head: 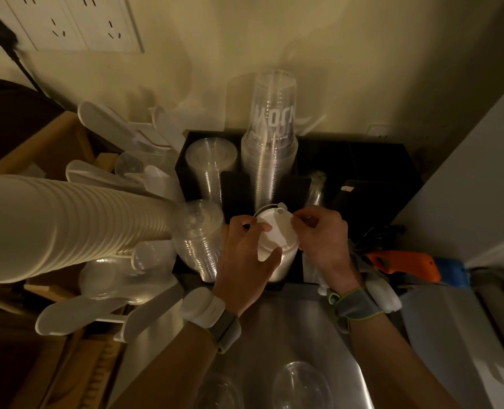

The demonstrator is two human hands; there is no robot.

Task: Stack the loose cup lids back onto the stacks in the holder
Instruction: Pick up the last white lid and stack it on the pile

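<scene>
I see both hands on a white lid atop its stack in the black holder: left hand fingers clamped on its near edge, right hand fingers pinching its far rim.

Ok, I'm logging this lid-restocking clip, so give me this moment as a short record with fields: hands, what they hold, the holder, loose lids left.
left hand: grips the white lid from the left
right hand: pinches the same lid's right edge
lid position: on top of the white lid stack, front middle of the black holder
holder contents: clear lid stacks, tall clear cup stack
loose lids left: two clear lids on the steel counter
</scene>
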